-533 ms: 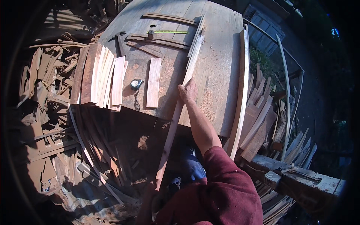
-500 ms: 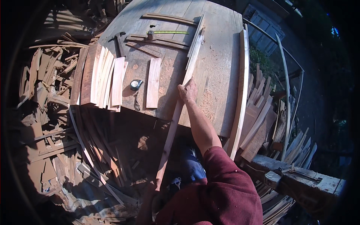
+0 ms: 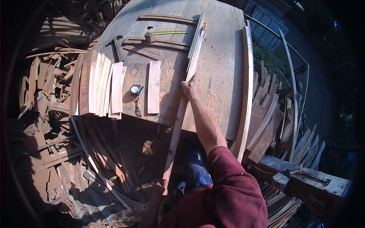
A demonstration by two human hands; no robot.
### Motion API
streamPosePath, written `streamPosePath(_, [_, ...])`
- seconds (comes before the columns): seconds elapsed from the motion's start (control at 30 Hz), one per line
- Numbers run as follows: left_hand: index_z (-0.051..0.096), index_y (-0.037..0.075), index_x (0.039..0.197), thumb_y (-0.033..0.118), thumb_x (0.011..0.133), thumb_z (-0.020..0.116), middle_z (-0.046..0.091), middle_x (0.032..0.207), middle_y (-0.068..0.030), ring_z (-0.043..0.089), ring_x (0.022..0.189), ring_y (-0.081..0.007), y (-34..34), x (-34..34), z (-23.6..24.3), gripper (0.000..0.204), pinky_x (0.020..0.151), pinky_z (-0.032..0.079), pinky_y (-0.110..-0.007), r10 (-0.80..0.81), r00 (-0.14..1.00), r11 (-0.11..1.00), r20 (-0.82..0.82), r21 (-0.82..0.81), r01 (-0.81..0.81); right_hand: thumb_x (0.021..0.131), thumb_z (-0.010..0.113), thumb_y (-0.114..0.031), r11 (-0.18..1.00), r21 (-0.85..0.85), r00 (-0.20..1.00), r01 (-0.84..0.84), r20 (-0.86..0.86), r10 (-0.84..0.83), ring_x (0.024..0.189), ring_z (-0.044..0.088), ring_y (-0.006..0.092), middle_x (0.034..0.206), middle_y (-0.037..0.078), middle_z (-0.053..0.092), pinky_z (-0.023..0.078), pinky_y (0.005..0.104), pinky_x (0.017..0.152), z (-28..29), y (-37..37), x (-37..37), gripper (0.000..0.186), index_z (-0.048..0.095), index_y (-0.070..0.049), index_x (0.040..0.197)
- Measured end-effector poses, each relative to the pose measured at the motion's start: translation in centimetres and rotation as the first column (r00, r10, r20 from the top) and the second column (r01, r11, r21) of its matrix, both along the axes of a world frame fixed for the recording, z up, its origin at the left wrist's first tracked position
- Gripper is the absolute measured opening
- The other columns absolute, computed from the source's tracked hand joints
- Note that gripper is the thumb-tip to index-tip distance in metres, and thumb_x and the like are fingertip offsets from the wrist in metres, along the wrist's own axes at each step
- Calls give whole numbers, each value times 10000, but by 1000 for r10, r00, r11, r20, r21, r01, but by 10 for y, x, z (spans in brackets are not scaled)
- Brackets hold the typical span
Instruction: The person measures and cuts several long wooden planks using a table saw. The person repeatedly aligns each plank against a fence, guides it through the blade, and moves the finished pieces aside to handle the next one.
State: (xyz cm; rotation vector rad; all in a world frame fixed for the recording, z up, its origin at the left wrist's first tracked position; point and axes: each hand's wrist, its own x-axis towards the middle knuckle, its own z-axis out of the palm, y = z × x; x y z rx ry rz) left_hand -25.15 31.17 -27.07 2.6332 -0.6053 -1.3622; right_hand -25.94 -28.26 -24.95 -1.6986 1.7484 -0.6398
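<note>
A long, narrow wooden strip (image 3: 178,125) slants from the workbench (image 3: 224,49) down toward my body, its near part beyond the bench edge. My right hand (image 3: 192,87) is closed around it where it lies over the bench. In shadow by my body, my left hand (image 3: 156,190) grips its near end; those fingers are only partly visible. The strip's far part lies along another thin strip (image 3: 195,34), amid sawdust. Left of my right hand, a short flat board (image 3: 154,87) lies by itself on the bench.
A tape measure (image 3: 135,90), a hammer (image 3: 117,49) and a stack of short boards (image 3: 99,85) occupy the bench's left side. Dark grooved strips (image 3: 167,43) lie farther back. A long beam (image 3: 245,91) runs along the right edge. Scrap wood (image 3: 45,87) heaps up at left.
The view has turned slightly, shifting the bench a little left and down in the picture. Both hands keep their hold on the wooden strip, whose near end appears slightly farther right.
</note>
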Motion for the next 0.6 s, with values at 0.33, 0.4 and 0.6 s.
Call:
streamPosePath(0.33, [669,-62,899,592,932,636,705,817,-241,728,840,-386,-19,2,-11,656,698,524,-467,60,994,985,87,-166,-45,715,738,-248,999,-54,999,2,50,0,1199,581,442,1294,284,578,484,482,1027,-10,-25,5,783,454,4,1399])
streamPosePath(0.4, [675,-60,893,594,930,637,709,810,-238,731,836,-388,-26,4,-9,656,696,528,-467,72,993,984,90,-168,-56,714,737,-243,997,-81,998,21,62,-16,1194,583,443,1284,286,583,483,489,1025,-12,-30,8,746,473,0,1368])
streamPosePath(0.6, [659,-88,1033,593,928,621,700,913,-308,703,929,-475,-65,5,20,691,767,553,-514,45,999,984,-13,-171,-47,726,761,-283,998,-66,995,4,99,3,1179,587,453,1246,287,604,482,497,1008,-17,-40,-7,778,449,24,1369])
